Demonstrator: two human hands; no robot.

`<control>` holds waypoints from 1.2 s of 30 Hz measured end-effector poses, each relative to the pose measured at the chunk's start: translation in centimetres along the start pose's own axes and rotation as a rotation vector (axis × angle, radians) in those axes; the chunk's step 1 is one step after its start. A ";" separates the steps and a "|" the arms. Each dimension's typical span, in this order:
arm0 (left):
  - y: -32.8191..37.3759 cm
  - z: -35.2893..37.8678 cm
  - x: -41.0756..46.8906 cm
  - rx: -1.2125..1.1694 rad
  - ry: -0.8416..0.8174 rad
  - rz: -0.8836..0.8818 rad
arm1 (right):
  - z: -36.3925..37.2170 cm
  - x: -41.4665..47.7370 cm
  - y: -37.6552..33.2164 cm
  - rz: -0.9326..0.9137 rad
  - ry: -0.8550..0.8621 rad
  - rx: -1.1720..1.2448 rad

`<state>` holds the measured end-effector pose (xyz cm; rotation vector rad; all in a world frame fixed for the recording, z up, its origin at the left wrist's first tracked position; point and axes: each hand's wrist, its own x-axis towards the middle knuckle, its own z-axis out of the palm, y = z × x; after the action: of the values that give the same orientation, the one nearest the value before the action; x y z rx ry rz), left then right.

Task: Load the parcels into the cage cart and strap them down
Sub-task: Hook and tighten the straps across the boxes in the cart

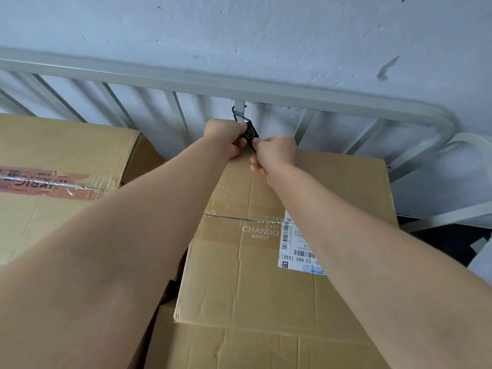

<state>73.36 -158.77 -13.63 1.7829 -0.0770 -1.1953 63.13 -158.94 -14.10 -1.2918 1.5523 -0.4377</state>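
A pale wall (266, 27) fills the top of the view. Against it stands the cart (159, 79), its grey top rail running left to right and bending down in a rounded corner at the far right, with slim upright bars below.

Inside the cart, the left box (53, 155) sits with its far edge near the bars and torn red tape across its top. The right box (253, 288), printed CHANDO, lies beside it with a dark gap between them; its far edge stops just short of the bars. It rests on a lower box (239, 350), whose top shows past its near edge. To the right of the right box there is open room down to a dark floor. A white label (292, 249) sits near that box's right edge.

Both forearms reach over the right box. The left hand (225, 135) is clenched round the upper end of the black strap (250, 134). The right hand (275, 153) pinches the strap just below. The hook (239, 117) is clipped round one upright bar under the rail.
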 end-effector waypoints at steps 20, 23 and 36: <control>-4.1 -2.7 -8.3 0.922 -0.069 0.438 | -4.0 -5.8 3.5 -0.321 0.149 -0.797; -5.1 -3.8 -10.0 1.092 -0.045 0.434 | -5.3 -8.0 4.3 -0.363 0.112 -0.860; -8.4 -10.0 -20.4 1.550 -0.016 0.601 | -10.3 -19.0 4.0 -0.486 -0.022 -1.047</control>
<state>66.70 -137.13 -5.10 2.6246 -1.8071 -0.6038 50.36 -144.10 -4.17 -2.4822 1.4604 0.1594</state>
